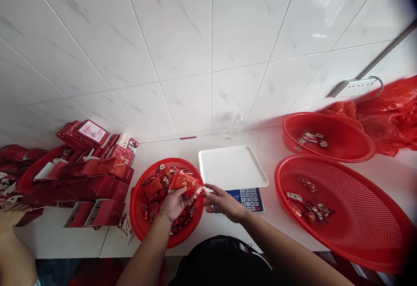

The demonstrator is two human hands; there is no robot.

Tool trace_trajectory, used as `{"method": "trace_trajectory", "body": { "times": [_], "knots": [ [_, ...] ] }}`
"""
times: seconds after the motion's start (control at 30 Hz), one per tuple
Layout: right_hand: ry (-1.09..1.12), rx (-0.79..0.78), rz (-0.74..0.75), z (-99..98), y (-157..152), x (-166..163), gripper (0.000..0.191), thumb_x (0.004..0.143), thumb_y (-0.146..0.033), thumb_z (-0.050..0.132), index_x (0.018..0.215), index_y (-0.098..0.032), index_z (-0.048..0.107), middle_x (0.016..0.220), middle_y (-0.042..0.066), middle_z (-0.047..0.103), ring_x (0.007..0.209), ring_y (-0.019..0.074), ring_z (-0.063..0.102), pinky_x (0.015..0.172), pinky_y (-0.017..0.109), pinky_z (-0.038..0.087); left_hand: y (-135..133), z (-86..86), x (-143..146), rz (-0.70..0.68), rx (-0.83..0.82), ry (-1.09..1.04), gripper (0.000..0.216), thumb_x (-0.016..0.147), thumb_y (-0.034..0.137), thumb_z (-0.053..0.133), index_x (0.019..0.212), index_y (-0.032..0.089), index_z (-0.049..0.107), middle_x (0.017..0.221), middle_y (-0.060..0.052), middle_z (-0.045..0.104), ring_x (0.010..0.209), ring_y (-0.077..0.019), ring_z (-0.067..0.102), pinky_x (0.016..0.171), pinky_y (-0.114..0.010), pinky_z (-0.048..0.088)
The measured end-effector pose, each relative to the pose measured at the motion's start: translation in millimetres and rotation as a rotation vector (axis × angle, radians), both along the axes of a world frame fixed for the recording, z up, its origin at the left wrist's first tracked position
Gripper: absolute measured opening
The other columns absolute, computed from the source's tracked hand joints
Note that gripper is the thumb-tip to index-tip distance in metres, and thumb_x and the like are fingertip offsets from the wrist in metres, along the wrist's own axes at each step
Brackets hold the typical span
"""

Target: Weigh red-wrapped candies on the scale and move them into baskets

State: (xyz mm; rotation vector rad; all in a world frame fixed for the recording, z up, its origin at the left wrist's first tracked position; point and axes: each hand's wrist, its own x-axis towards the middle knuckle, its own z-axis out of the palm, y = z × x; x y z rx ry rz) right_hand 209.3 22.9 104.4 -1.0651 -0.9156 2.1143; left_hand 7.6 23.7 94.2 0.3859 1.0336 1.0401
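My left hand (pixel 176 202) is closed on a red printed packet (pixel 183 181), holding it above a round red basket (pixel 133 210). Beneath it the basket is filled with several small wrapped packets, mostly red and dark. My right hand (pixel 224 202) reaches in from the right, its fingers apart and slightly bent at the packet's crumpled, whitish end. Whether the fingertips touch that end I cannot tell. Just behind my right hand lies a white tray (pixel 233 164), resting on a scale with a blue number keypad (pixel 256 199).
Red gift boxes (pixel 107 188) are stacked at the left, where another person's hand (pixel 13 216) shows. Two red baskets, a larger (pixel 368 203) and a smaller (pixel 345 140), hold a few packets at the right. Behind them are red plastic bags (pixel 387 116) and a power strip (pixel 353 88).
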Motion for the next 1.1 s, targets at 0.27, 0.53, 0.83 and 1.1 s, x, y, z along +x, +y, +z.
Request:
{"method": "trace_trajectory", "body": {
  "times": [0.27, 0.53, 0.83, 1.1],
  "knots": [
    [0.008, -0.139, -0.37, -8.9, 17, 26, 0.037, 0.06, -0.017, 0.066, 0.091, -0.023, 0.048, 0.069, -0.005, 0.059, 0.063, 0.0106, 0.059, 0.063, 0.025, 0.048, 13, 1.3, 39, -0.115, -0.02, 0.007, 0.025, 0.066, 0.016, 0.071, 0.088, 0.013, 0.06, 0.08, -0.003, 0.067, 0.069, -0.0123, 0.063, 0.064, -0.025, 0.052],
    [0.036, -0.198, -0.543, -13.3, 16, 77, 0.028, 0.061, -0.024, 0.066, 0.083, -0.025, 0.048, 0.063, -0.009, 0.054, 0.058, 0.0084, 0.058, 0.068, 0.026, 0.049, 71, 2.9, 94, -0.294, -0.01, 0.197, 0.041, 0.06, 0.026, 0.078, 0.094, 0.018, 0.056, 0.072, 0.0, 0.063, 0.055, -0.0091, 0.057, 0.053, -0.022, 0.047],
    [-0.056, -0.226, -0.587, -31.7, 3, 99, 0.027, 0.063, -0.021, 0.067, 0.082, -0.023, 0.048, 0.063, -0.006, 0.056, 0.06, 0.0091, 0.06, 0.06, 0.022, 0.047, 86, -14.8, 113, -0.278, -0.029, 0.318, 0.03, 0.062, 0.025, 0.075, 0.081, 0.019, 0.053, 0.059, 0.006, 0.052, 0.051, -0.0062, 0.053, 0.059, -0.023, 0.049],
    [-0.226, -0.099, -0.532, -32.4, 31, 88, 0.026, 0.069, -0.024, 0.062, 0.091, -0.021, 0.05, 0.06, -0.005, 0.057, 0.054, 0.0102, 0.058, 0.048, 0.02, 0.043, 79, -3.4, 103, -0.348, 0.118, 0.352, 0.032, 0.068, 0.036, 0.069, 0.095, 0.022, 0.058, 0.086, -0.001, 0.059, 0.068, -0.0091, 0.058, 0.065, -0.023, 0.05]
  ]
}}
